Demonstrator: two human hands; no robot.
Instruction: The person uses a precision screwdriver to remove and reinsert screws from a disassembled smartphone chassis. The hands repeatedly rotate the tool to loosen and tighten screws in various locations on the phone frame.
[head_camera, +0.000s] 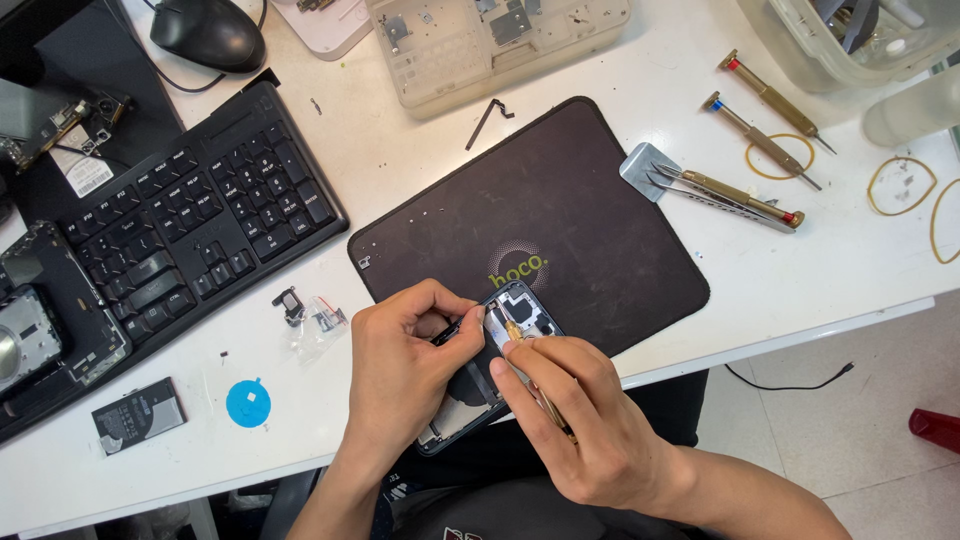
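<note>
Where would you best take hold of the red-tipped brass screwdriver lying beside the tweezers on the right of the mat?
Probably by the middle of its brass shaft, coming from above. The screwdriver lies flat on the white table, and the tweezers lie close alongside it, so a pinch across the handle near its red end looks clearest.

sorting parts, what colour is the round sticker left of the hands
Light blue; the round sticker shows best in the head view.

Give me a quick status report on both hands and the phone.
Left hand grips the opened phone at the mat edge. Right hand holds a brass screwdriver, tip in the phone's upper corner. Nothing blocking.
</note>
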